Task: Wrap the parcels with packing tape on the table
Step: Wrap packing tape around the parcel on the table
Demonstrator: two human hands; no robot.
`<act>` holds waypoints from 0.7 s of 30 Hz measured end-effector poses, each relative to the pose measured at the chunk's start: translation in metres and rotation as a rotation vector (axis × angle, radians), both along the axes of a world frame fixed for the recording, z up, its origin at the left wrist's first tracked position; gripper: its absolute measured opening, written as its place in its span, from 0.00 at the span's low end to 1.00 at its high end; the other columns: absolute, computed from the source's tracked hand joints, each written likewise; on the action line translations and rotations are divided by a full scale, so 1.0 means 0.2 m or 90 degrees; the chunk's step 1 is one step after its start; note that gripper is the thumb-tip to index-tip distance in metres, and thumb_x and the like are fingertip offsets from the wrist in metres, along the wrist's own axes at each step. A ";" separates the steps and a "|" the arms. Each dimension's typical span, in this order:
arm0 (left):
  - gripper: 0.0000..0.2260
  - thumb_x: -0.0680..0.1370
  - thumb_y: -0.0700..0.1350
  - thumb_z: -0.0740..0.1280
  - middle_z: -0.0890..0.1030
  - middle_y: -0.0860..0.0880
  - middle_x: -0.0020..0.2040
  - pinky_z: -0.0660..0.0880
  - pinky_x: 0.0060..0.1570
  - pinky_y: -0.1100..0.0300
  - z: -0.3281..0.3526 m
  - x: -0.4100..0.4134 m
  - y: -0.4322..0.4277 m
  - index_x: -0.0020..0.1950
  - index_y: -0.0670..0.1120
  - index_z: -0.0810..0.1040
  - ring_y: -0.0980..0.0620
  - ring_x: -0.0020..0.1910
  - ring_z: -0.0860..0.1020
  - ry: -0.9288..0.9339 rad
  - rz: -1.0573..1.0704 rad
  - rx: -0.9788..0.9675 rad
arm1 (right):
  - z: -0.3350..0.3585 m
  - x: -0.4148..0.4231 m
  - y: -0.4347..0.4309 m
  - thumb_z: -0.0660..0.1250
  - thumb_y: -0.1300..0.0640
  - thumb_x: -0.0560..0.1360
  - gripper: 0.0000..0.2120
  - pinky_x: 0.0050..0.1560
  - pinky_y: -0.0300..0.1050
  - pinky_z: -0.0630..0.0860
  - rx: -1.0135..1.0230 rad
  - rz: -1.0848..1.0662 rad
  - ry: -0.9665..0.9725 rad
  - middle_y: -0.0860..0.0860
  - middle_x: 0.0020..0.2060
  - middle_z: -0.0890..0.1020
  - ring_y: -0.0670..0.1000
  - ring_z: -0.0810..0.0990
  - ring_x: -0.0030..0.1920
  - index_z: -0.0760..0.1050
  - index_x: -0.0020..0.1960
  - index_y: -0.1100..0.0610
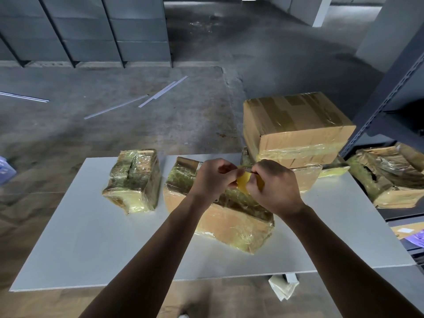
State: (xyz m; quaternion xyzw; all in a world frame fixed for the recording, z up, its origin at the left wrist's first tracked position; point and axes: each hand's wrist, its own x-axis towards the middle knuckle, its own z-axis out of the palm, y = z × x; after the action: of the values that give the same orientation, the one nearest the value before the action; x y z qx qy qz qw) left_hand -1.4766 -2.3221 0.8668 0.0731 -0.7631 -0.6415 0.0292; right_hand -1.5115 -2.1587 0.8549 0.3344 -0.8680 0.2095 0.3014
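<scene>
Head view: parcel [229, 221], cardboard under glossy film, is laid at mid-worktop [91, 237], directly below both hands. Packing tape [243, 182], a yellowish strip, is pinched between left hand [214, 177] and right hand [275, 187], fingers curled on it; no roll is seen. Tape is judged light, limp and self-sticking, best held by its edges and kept taut. Parcel is judged stiff but slick, best steadied at its corners.
</scene>
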 end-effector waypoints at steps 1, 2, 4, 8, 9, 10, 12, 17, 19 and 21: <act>0.07 0.75 0.39 0.72 0.83 0.40 0.43 0.82 0.45 0.51 0.00 0.00 0.00 0.49 0.37 0.81 0.47 0.41 0.84 0.004 0.004 -0.009 | 0.00 0.00 0.00 0.60 0.54 0.70 0.12 0.27 0.41 0.67 0.001 -0.002 0.008 0.54 0.28 0.75 0.52 0.71 0.27 0.74 0.35 0.61; 0.06 0.75 0.39 0.71 0.84 0.41 0.43 0.82 0.45 0.50 -0.01 0.00 0.00 0.49 0.37 0.81 0.47 0.40 0.84 0.005 0.008 -0.017 | 0.00 0.00 -0.01 0.60 0.55 0.70 0.11 0.27 0.41 0.67 0.003 -0.003 0.016 0.54 0.28 0.75 0.52 0.71 0.27 0.74 0.35 0.61; 0.04 0.75 0.39 0.71 0.84 0.42 0.42 0.82 0.45 0.50 -0.01 -0.01 0.01 0.47 0.39 0.81 0.48 0.39 0.84 -0.003 0.013 -0.028 | -0.01 0.00 -0.01 0.61 0.55 0.70 0.10 0.27 0.41 0.67 0.013 -0.007 0.029 0.53 0.28 0.74 0.52 0.71 0.26 0.73 0.34 0.61; 0.05 0.75 0.38 0.70 0.84 0.42 0.39 0.82 0.42 0.49 0.01 -0.02 0.01 0.40 0.44 0.82 0.48 0.37 0.84 -0.013 0.007 -0.076 | -0.03 -0.01 0.00 0.67 0.57 0.70 0.07 0.28 0.42 0.69 0.056 -0.021 0.051 0.53 0.29 0.75 0.52 0.72 0.28 0.74 0.36 0.60; 0.05 0.75 0.37 0.69 0.84 0.41 0.39 0.82 0.42 0.49 0.01 -0.02 0.01 0.40 0.44 0.82 0.47 0.36 0.84 -0.019 0.003 -0.092 | -0.04 -0.01 0.00 0.67 0.57 0.70 0.07 0.29 0.41 0.68 0.063 -0.019 0.062 0.53 0.29 0.75 0.52 0.72 0.28 0.75 0.36 0.60; 0.05 0.75 0.37 0.69 0.84 0.41 0.38 0.82 0.41 0.49 0.01 -0.02 0.01 0.41 0.42 0.83 0.47 0.36 0.84 -0.024 0.000 -0.103 | -0.04 -0.01 0.00 0.68 0.57 0.69 0.06 0.30 0.40 0.66 0.067 -0.017 0.076 0.53 0.29 0.75 0.51 0.72 0.28 0.75 0.37 0.59; 0.05 0.75 0.36 0.68 0.84 0.40 0.36 0.82 0.41 0.48 0.02 -0.03 0.00 0.41 0.39 0.83 0.46 0.35 0.84 -0.031 -0.005 -0.123 | -0.04 -0.01 -0.01 0.69 0.57 0.69 0.06 0.31 0.40 0.65 0.074 -0.012 0.097 0.52 0.30 0.75 0.51 0.72 0.28 0.75 0.37 0.59; 0.07 0.73 0.37 0.66 0.82 0.39 0.33 0.82 0.40 0.46 0.03 -0.03 0.00 0.39 0.33 0.81 0.42 0.35 0.83 -0.038 -0.021 -0.144 | -0.03 -0.01 -0.01 0.68 0.56 0.69 0.07 0.28 0.41 0.66 0.087 -0.010 0.112 0.53 0.29 0.74 0.51 0.70 0.27 0.74 0.36 0.59; 0.07 0.73 0.38 0.67 0.83 0.40 0.33 0.82 0.40 0.47 0.03 -0.04 0.00 0.39 0.34 0.81 0.44 0.34 0.83 -0.038 -0.028 -0.138 | -0.03 -0.01 -0.01 0.67 0.56 0.69 0.08 0.27 0.42 0.68 0.091 -0.020 0.104 0.53 0.29 0.74 0.51 0.71 0.27 0.74 0.35 0.60; 0.06 0.73 0.39 0.67 0.83 0.41 0.33 0.82 0.40 0.48 0.03 -0.04 0.00 0.40 0.36 0.80 0.45 0.35 0.83 -0.038 -0.039 -0.131 | -0.03 -0.01 -0.01 0.67 0.56 0.69 0.07 0.28 0.42 0.69 0.092 -0.024 0.096 0.53 0.29 0.76 0.51 0.72 0.28 0.75 0.36 0.60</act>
State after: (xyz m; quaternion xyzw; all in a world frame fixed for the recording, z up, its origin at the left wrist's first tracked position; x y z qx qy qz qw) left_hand -1.4850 -2.3215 0.8721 0.0658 -0.8273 -0.5578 -0.0058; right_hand -1.5131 -2.1604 0.8488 0.3534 -0.8619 0.1149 0.3450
